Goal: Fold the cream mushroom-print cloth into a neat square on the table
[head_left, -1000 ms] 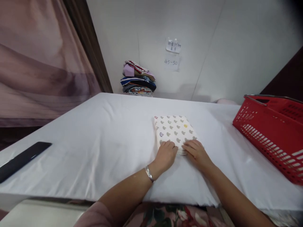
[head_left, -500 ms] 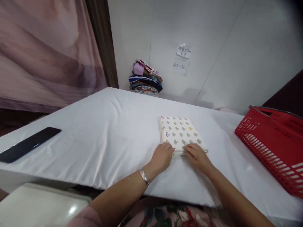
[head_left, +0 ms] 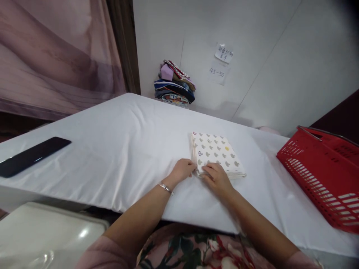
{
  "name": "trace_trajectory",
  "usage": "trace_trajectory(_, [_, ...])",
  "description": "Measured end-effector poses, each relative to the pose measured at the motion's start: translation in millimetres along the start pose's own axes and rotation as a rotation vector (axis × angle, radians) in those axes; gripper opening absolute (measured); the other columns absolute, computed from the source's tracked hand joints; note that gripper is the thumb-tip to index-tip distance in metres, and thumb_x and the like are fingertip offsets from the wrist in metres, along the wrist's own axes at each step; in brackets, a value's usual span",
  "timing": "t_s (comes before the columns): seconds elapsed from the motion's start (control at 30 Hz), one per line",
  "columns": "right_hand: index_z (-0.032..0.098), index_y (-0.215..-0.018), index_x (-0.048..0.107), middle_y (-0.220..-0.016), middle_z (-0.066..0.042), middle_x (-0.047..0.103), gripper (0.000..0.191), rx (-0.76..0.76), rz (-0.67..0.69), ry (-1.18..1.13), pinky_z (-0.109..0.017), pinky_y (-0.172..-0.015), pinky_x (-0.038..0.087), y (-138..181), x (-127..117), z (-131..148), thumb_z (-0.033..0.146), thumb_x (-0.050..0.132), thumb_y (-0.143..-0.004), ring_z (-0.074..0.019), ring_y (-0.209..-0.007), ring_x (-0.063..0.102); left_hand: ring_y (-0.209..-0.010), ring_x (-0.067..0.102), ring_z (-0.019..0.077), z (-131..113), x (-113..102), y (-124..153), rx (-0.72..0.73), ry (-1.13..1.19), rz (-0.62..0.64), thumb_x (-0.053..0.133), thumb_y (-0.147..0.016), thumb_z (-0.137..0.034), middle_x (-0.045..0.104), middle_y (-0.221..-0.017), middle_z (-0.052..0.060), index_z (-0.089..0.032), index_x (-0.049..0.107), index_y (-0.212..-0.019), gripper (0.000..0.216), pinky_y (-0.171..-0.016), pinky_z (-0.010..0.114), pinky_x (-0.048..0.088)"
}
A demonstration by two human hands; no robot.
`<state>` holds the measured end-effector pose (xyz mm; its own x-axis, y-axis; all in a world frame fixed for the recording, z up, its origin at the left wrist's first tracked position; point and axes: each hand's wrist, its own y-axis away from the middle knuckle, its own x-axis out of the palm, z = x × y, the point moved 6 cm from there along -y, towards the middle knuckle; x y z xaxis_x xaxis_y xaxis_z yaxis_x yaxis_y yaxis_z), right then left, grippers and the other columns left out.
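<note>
A folded white cloth (head_left: 215, 149) printed with grey mushroom-like shapes and a few coloured ones lies flat on the white-covered table (head_left: 112, 149). At its near left corner my left hand (head_left: 183, 170), a silver bracelet on the wrist, pinches the edge between thumb and fingers. My right hand (head_left: 218, 179) has its fingertips on top of the cloth's near edge, just right of that corner, with the thumb below the edge. The cloth's near edge shows several layers at the right. Part of its near side is hidden behind my right hand.
A red plastic basket (head_left: 316, 175) with a metal handle stands at the right. Stacked folded fabrics (head_left: 175, 84) sit beyond the table's far edge by the wall. A black phone-like slab (head_left: 33, 155) lies at the left, above a white glossy surface (head_left: 50, 235).
Both hands have slid left along the cloth's near edge. My left hand is now at the corner, my right hand close beside it. The view has shifted slightly.
</note>
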<state>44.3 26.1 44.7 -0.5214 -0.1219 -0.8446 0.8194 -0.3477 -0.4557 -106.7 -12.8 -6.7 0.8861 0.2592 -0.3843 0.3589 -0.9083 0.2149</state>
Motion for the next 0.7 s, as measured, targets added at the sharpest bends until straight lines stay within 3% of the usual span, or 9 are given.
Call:
trace_trajectory(0.2, [0.022,-0.095,0.065,-0.091,-0.007,0.059,0.016,0.034,-0.017,0.023,-0.039,-0.076,0.043,-4.1,8.2,1.5,0.027,0.052,-0.087,-0.0227,-0.086,0.051,-0.045,0.053,0.0093,-1.0,6.0,-2.3,0.020,0.090,0.046,0.056,-0.070,-0.030,0.060,-0.056,-0.001,-0.016,0.059,-0.061,0.017,-0.048,0.021,0.039])
trace_trajectory(0.37, [0.022,-0.081,0.064,-0.082,-0.005,0.059,0.019,0.078,-0.050,-0.093,-0.036,-0.072,0.044,-6.0,11.4,-3.8,0.026,0.048,-0.089,-0.0202,-0.080,0.053,-0.044,0.049,0.0075,-1.2,6.9,-3.2,0.018,0.150,0.062,0.055,-0.070,-0.029,0.060,-0.058,0.000,-0.015,0.059,-0.060,0.017,-0.047,0.020,0.038])
trace_trajectory(0.53, [0.023,-0.085,0.063,-0.086,-0.005,0.059,0.015,0.065,-0.039,-0.089,-0.037,-0.074,0.043,-2.1,11.7,-3.5,0.029,0.050,-0.088,-0.0211,-0.084,0.053,-0.043,0.048,0.0072,-1.0,8.0,-2.7,-0.007,0.168,0.074,0.056,-0.070,-0.027,0.061,-0.057,-0.001,-0.015,0.059,-0.059,0.016,-0.047,0.021,0.037])
trace_trajectory(0.7, [0.021,-0.090,0.061,-0.091,-0.008,0.059,0.014,0.073,-0.016,0.006,-0.039,-0.075,0.042,-1.5,15.8,1.3,0.031,0.059,-0.081,-0.0242,-0.087,0.051,-0.043,0.044,0.0070,-9.2,7.0,3.3,-0.007,0.198,0.088,0.057,-0.071,-0.024,0.051,-0.045,-0.004,-0.015,0.057,-0.055,0.019,-0.047,0.020,0.034])
